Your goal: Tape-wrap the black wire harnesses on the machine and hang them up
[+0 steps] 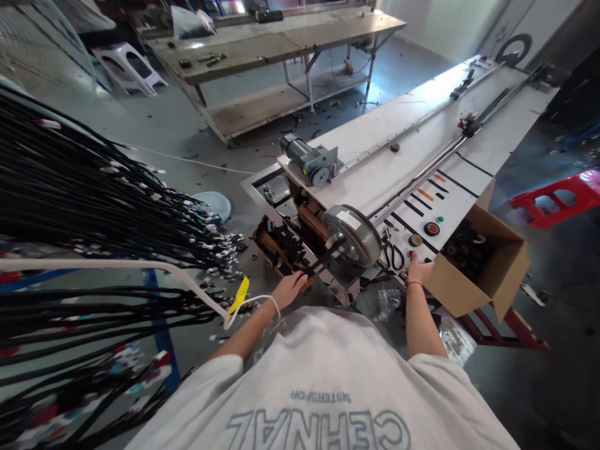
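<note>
- Left arm reaches forward, bare to the elbow; left hand point(289, 289) lies palm down, fingers stretched flat.
- Right arm stretches straight ahead; right hand point(419, 270) rests palm down, fingers seemingly loosely spread, a red band round the wrist.

Long white machine bench point(375, 156) as landmark, grey motor point(309, 164) at its near end, silver drum point(352, 234) beside it, black scissors point(394, 255) right of drum, red button point(431, 228) and green button point(439, 219) beyond scissors, cardboard box point(482, 275) against bench's right edge
</note>
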The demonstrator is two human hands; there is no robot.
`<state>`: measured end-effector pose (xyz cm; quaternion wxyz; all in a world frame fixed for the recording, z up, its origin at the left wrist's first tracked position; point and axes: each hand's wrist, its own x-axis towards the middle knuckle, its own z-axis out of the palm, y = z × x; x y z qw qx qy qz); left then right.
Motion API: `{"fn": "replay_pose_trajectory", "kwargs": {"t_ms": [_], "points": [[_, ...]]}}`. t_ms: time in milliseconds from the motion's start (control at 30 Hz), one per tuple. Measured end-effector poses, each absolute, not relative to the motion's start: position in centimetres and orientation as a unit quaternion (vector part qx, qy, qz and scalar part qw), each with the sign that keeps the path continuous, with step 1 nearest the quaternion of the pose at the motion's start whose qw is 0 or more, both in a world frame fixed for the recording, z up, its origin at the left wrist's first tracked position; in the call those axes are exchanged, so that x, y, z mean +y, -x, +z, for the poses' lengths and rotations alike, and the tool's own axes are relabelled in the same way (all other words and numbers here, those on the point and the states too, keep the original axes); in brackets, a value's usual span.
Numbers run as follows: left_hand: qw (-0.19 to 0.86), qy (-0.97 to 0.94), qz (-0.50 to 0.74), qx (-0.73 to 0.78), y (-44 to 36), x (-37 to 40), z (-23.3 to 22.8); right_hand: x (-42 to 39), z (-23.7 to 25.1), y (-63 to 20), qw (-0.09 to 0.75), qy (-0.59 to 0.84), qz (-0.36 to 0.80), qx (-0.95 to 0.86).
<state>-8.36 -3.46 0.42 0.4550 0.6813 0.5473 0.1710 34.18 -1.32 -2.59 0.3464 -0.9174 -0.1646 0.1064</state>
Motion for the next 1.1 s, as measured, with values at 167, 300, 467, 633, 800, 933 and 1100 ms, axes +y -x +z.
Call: {"fn": "replay_pose_trajectory", "kwargs": {"t_ms": [167, 300, 467, 633, 800, 933, 1100], "points": [[0.448, -0.693, 0.172, 0.538, 6.9, -1.8, 0.8, -1.2, -2.4, -34.0, 0.349, 0.917, 0.103, -0.162], [0.461, -0.684, 0.197, 0.530, 5.4, -1.1, 0.6, -1.2, -2.4, -34.0, 0.342, 0.920, 0.106, -0.158], [0.492, -0.681, 0.206, 0.502, 4.1, -1.0, 0.4, -1.2, -2.6, -34.0, 0.330, 0.925, 0.101, -0.161], [0.481, -0.667, 0.199, 0.533, 4.1, -1.3, -0.2, -1.2, -2.6, -33.9, 0.330, 0.926, 0.096, -0.158], [0.480, -0.690, 0.120, 0.528, 6.4, -1.2, -2.1, -1.1, -2.7, -34.1, 0.332, 0.925, 0.091, -0.162], [0.460, -0.706, 0.038, 0.537, 9.5, -2.1, -4.0, -1.1, -2.6, -34.1, 0.325, 0.926, 0.099, -0.166], [0.448, -0.707, 0.041, 0.546, 11.8, -4.6, -4.5, -1.2, -2.2, -33.8, 0.321, 0.928, 0.104, -0.160]]}}
